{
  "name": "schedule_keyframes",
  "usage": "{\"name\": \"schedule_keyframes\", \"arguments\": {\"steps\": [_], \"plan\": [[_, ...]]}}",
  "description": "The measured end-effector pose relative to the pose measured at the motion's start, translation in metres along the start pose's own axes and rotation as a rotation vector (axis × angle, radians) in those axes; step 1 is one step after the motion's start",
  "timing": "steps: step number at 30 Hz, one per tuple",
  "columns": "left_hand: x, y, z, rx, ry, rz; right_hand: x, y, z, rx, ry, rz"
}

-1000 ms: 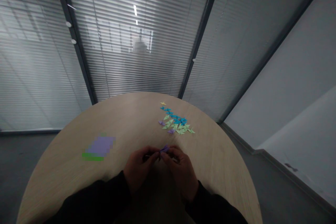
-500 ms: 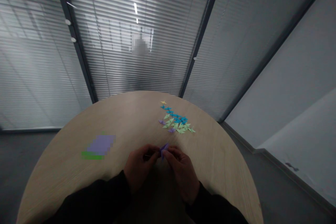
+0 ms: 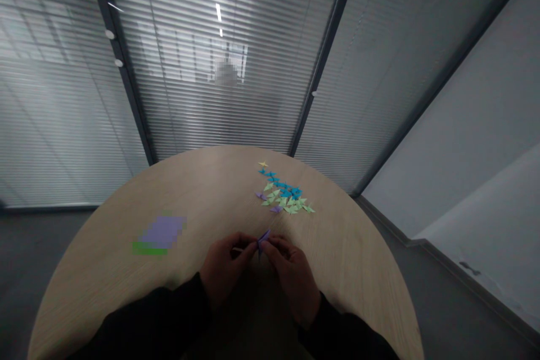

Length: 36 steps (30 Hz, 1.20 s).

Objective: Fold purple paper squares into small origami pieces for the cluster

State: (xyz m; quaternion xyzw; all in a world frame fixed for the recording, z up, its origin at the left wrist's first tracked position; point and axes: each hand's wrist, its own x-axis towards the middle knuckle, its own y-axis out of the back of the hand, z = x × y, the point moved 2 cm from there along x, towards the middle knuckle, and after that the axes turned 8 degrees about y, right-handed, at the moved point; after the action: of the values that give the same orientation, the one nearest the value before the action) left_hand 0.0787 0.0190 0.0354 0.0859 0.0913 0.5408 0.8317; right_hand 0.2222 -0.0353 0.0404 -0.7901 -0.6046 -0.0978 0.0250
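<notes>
Both hands meet above the near middle of the table, pinching a small purple paper crane between them. My left hand is closed, with its thumb and fingertips on the crane's left side. From the other side my right hand grips the folded paper between thumb and forefinger. One pointed end sticks up between the fingertips and another points down below them; the rest is hidden by the fingers. Beyond the hands lies a group of small folded paper cranes: light green ones, blue ones, purple ones and a yellow one.
A stack of purple paper sheets with green beneath it, blurred, lies left of my hands on the round wooden table. Past the table's far edge stand glass panels with blinds. A white wall rises at right.
The purple crane has turned slightly between my fingertips, and its lower point now shows thinner and longer below them. Both hands stay nearly in place.
</notes>
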Motion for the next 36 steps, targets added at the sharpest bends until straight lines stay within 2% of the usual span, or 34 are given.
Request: {"name": "schedule_keyframes", "arguments": {"steps": [8,18,22,27,31,36], "plan": [[-0.002,0.003,0.006,0.036,0.017,0.028,-0.001,-0.002,-0.001,-0.099,0.08,-0.023],[-0.003,0.003,0.004,0.025,0.031,0.027,-0.003,-0.002,-0.009,-0.29,0.101,0.09],[0.0,0.002,-0.001,-0.157,0.049,-0.056,0.001,0.011,-0.008,-0.246,0.138,0.114],[0.003,-0.002,-0.007,-0.455,0.155,-0.21,0.006,0.014,-0.004,-0.197,0.156,-0.108],[0.001,-0.003,-0.005,-0.457,0.147,-0.228,0.004,0.009,-0.001,-0.115,0.057,-0.122],[-0.003,-0.005,-0.001,-0.348,0.038,-0.25,0.001,0.007,0.0,-0.036,0.016,-0.064]]}}
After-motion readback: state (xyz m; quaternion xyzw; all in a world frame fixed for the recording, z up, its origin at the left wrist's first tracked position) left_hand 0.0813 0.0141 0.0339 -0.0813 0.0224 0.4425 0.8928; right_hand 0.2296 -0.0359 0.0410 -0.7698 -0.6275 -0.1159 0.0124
